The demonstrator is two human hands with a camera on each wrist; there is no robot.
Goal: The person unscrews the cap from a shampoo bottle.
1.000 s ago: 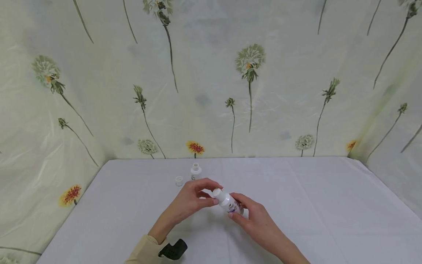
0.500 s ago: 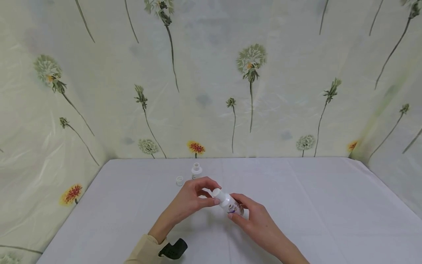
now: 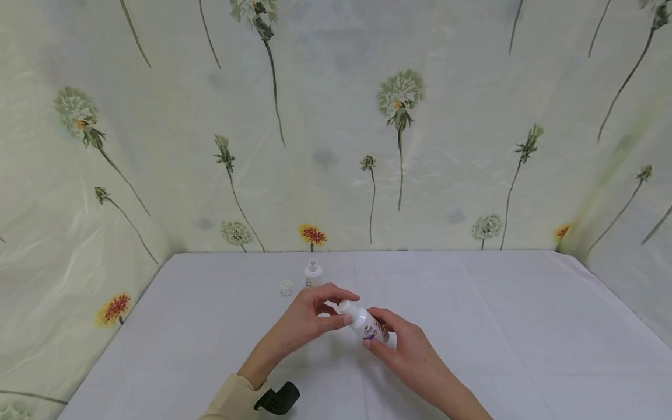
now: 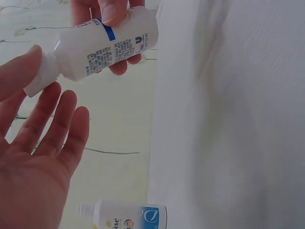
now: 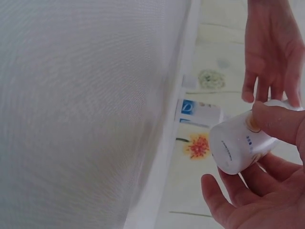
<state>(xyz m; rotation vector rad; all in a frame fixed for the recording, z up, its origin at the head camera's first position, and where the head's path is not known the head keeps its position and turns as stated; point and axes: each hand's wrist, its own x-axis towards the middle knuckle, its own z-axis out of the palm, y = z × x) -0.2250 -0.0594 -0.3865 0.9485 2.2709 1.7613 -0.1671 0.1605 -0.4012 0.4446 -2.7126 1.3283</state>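
Observation:
A small white bottle (image 3: 371, 329) with a printed label is held tilted above the table in the head view, its capped end toward the left. My right hand (image 3: 412, 353) grips its body between thumb and fingers. At the other end my left hand (image 3: 310, 318) pinches the white cap (image 4: 42, 75) with thumb and index finger, its other fingers loosely spread in the left wrist view. Behind the left hand stands a second white bottle (image 3: 313, 274), upright and uncapped, its lower part partly hidden in the head view. Its blue label (image 4: 150, 215) shows in the left wrist view.
A loose white cap (image 3: 286, 287) lies on the table left of the standing bottle. White cloth (image 3: 499, 338) covers the table. A flower-printed curtain (image 3: 336, 146) hangs behind and at both sides. A black band (image 3: 278, 398) sits at the left wrist.
My left index finger has reached slightly farther right over the cap, and the thumb has shifted a little with it. The right hand keeps the bottle in nearly the same place.

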